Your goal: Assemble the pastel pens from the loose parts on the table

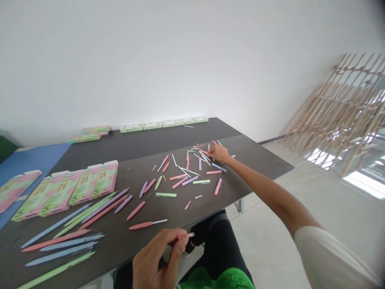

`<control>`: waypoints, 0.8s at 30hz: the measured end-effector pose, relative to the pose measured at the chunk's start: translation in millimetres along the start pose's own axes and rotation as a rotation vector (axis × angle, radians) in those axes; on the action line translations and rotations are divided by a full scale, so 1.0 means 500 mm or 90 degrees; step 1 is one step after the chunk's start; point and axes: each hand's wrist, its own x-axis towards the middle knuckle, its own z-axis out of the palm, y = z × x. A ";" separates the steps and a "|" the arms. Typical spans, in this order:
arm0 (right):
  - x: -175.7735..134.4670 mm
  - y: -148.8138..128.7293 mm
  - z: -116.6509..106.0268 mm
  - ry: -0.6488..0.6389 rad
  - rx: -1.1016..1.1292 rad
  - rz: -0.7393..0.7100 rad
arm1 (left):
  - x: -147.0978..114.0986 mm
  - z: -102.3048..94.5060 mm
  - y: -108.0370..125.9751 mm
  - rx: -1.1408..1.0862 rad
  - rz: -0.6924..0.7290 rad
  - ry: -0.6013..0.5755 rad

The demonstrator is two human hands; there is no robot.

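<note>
At the lower centre of the frame, the left hand (162, 257) pinches a small pink pen part (189, 235) between thumb and forefinger – a light grip, leaving its end exposed, would probably suit it. Farther off, right of centre, the right hand (219, 153) points its fingers down among loose pen parts (200, 163); whether they grip one cannot be told. Lifting pieces singly, clear of the nearby blue tube (219, 167), should limit scattering.
</note>
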 end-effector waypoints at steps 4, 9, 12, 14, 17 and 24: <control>-0.008 -0.010 0.018 0.023 0.012 -0.022 | -0.004 -0.005 -0.004 0.005 -0.020 0.020; -0.038 -0.016 -0.005 0.074 0.072 -0.072 | 0.001 -0.001 -0.004 -0.025 -0.023 0.013; -0.070 -0.027 -0.036 0.093 0.133 -0.108 | 0.004 0.000 -0.004 -0.031 -0.012 0.002; -0.103 -0.045 -0.059 0.099 0.184 -0.128 | 0.003 0.001 -0.003 -0.035 -0.010 -0.001; -0.167 -0.088 -0.097 0.102 0.267 -0.152 | -0.001 0.004 0.001 -0.046 -0.011 -0.008; -0.298 -0.208 -0.193 0.079 0.608 -0.205 | -0.012 0.006 0.011 -0.053 -0.019 -0.023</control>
